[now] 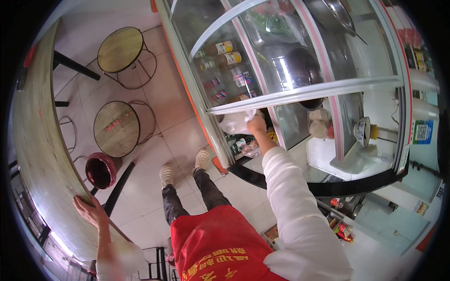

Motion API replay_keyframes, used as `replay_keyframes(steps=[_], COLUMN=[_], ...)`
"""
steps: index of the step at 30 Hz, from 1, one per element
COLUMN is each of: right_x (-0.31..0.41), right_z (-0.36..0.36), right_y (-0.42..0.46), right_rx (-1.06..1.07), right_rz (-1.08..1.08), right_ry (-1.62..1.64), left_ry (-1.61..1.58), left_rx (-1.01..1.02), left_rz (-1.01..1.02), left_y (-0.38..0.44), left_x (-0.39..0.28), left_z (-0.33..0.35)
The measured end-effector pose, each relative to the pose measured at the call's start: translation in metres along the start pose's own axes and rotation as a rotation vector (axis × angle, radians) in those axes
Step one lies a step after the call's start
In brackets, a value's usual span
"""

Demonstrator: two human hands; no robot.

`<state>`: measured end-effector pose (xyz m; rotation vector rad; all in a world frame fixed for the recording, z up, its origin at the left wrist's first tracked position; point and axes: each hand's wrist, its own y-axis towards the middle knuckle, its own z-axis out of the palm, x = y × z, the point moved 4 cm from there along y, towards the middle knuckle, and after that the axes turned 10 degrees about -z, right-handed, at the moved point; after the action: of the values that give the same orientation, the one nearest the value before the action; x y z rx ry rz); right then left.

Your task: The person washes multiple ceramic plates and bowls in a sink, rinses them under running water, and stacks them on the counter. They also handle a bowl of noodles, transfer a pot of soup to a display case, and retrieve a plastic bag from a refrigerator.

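Observation:
My right hand (257,123) reaches through the opening of a glass display cabinet (302,86) and grips the gathered top of a white plastic bag (236,122). What the bag holds is hard to make out. Just below it in the cabinet lie a green bottle (238,145) and a clear bag of pinkish food (251,150). On the left, my left hand (92,211) rests on the edge of a wood-grain table (56,168), fingers spread and holding nothing.
Bottled drinks (230,58) stand behind the curved glass, with a patterned bowl (362,131) farther right. Two round stools (120,52) (117,129) and a dark red bin (101,171) are on the tiled floor between table and cabinet. A black table leg (119,188) slants beside the bin.

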<state>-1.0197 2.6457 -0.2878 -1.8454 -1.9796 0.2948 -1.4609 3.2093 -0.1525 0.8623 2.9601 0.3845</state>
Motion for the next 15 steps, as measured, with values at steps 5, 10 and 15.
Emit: replay_keyframes(steps=[5, 10, 15], right_x=[0.070, 0.134, 0.215], right_z=[0.005, -0.010, -0.014], right_y=[-0.103, -0.201, -0.279], right_rx=[-0.042, 0.046, 0.182], right_rz=[-0.045, -0.094, -0.416], right_ry=[0.257, 0.451, 0.720], left_ry=[0.018, 0.038, -0.141], left_rx=[0.011, 0.053, 0.390], left_rz=[-0.006, -0.047, 0.329], left_y=[-0.003, -0.003, -0.022], left_x=[-0.005, -0.011, -0.047], left_z=[-0.005, -0.009, -0.035])
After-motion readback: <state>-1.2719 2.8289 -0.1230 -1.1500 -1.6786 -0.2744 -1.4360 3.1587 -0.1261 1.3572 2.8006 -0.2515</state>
